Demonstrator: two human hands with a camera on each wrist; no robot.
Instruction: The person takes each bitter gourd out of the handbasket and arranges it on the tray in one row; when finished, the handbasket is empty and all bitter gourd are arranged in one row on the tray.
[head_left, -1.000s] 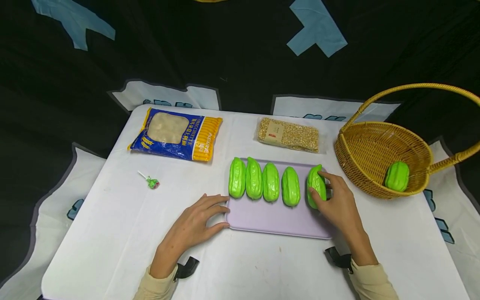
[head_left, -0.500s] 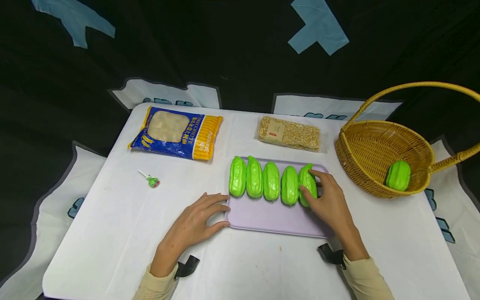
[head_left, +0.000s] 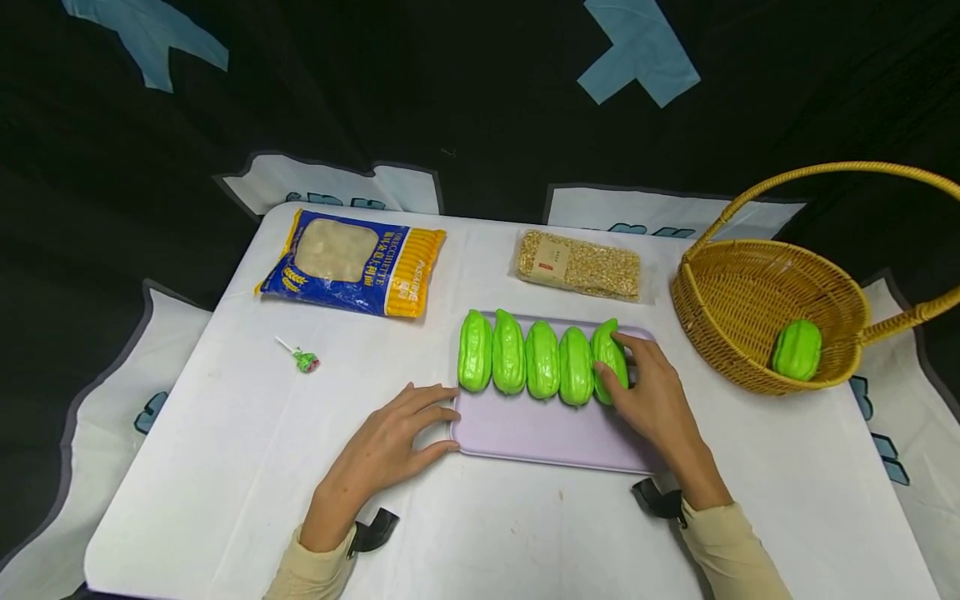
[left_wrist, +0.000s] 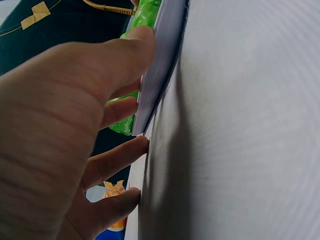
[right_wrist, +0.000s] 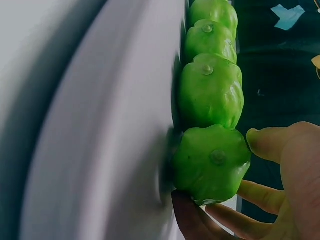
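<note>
Several bright green ridged gourds [head_left: 542, 358] lie side by side along the back half of a pale purple tray [head_left: 540, 437]. My right hand [head_left: 656, 404] holds the rightmost gourd [head_left: 609, 358] between thumb and fingers, against its neighbour. In the right wrist view that gourd [right_wrist: 210, 162] shows its lobed end, with the thumb on one side and the fingers curled along another. At the tray's left edge, my left hand [head_left: 390, 442] rests with spread, relaxed fingers and holds nothing. The left wrist view shows its thumb [left_wrist: 135, 50] beside the tray rim [left_wrist: 157, 70].
A wicker basket [head_left: 697, 325] with a tall handle stands at the right, one green gourd [head_left: 797, 350] inside. A blue and yellow orecchiette pasta bag [head_left: 348, 262] lies at the back left. Behind the tray is a grain pack [head_left: 577, 267]. A lollipop [head_left: 303, 360] lies on the left.
My right hand has moved left with the rightmost gourd, closing the space beside its neighbour. That neighbour has shifted slightly left too. The left hand has stayed put.
</note>
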